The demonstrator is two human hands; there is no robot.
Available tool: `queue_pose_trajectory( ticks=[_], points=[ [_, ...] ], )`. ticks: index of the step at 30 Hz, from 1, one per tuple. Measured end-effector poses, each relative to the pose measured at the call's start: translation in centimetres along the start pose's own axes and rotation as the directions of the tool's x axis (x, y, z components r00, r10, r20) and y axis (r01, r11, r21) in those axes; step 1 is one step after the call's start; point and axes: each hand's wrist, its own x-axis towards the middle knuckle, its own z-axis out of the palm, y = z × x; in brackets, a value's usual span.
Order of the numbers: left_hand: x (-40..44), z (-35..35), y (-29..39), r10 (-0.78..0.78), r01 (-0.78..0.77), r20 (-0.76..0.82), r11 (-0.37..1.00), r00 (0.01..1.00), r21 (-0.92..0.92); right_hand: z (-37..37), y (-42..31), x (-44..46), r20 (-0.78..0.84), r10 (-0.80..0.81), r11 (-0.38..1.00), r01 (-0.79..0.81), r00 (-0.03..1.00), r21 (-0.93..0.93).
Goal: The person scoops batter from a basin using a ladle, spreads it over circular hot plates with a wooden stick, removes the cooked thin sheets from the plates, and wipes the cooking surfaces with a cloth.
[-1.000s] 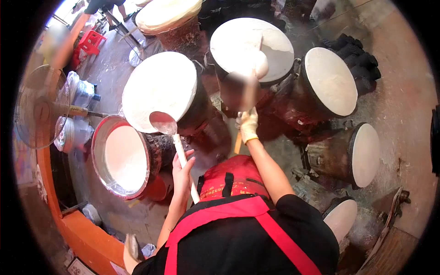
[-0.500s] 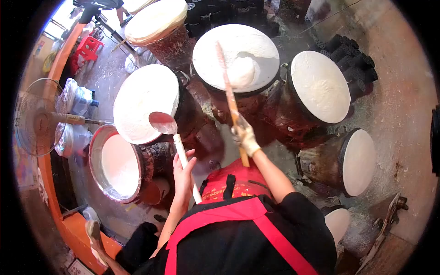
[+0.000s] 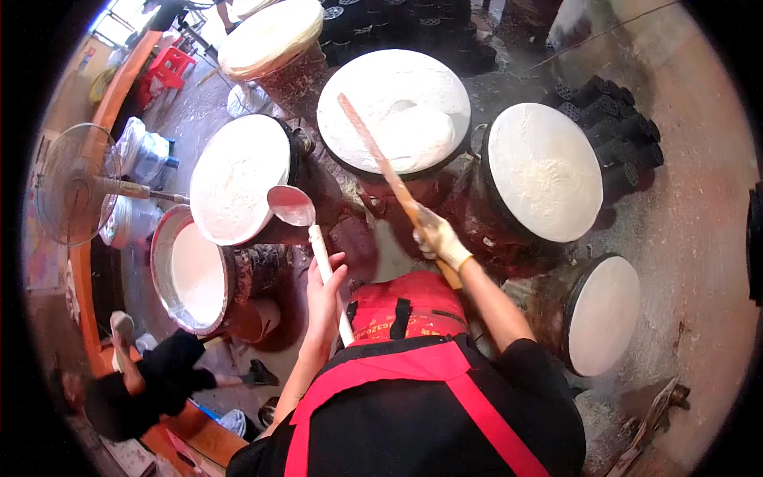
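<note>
My left hand (image 3: 322, 298) is closed around the white handle of a ladle (image 3: 292, 207). The ladle's bowl is coated in white and hangs beside the rim of the left drum. In a pale glove, my right hand (image 3: 439, 240) grips a long wooden paddle (image 3: 387, 168) near its lower end. The paddle slants up and left, its tip over the white, thick-looking surface of the middle drum (image 3: 338, 79). A smooth white mound (image 3: 425, 137) swells on the right of that surface, beside the paddle.
White-topped drums stand on the left (image 3: 238, 179) and right (image 3: 544, 171), with another (image 3: 606, 318) lower right. A wide bucket of white liquid (image 3: 199, 278) is near a fan (image 3: 77, 184). Black perforated cylinders (image 3: 612, 131) are stacked behind. Another person (image 3: 155, 378) is at lower left.
The paddle's tip has swung left, and the white mound sits farther right on the middle drum. My left hand still holds the ladle. The other person shows more fully at lower left.
</note>
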Motion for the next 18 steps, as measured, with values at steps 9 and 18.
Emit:
queue_pose_trajectory(
  ticks=[9,18],
  points=[
    [-0.6,1.6,1.2,-0.106,0.109,0.064,0.993,0.992,-0.039,-6.5,-8.1,3.3,-0.293,-0.145,0.989,0.14,0.945,-0.04],
    [0.5,-0.2,3.0,-0.144,0.149,0.057,0.985,0.988,-0.089,-2.8,-2.2,6.1,-0.483,-0.512,0.802,0.597,0.71,0.028]
  ],
)
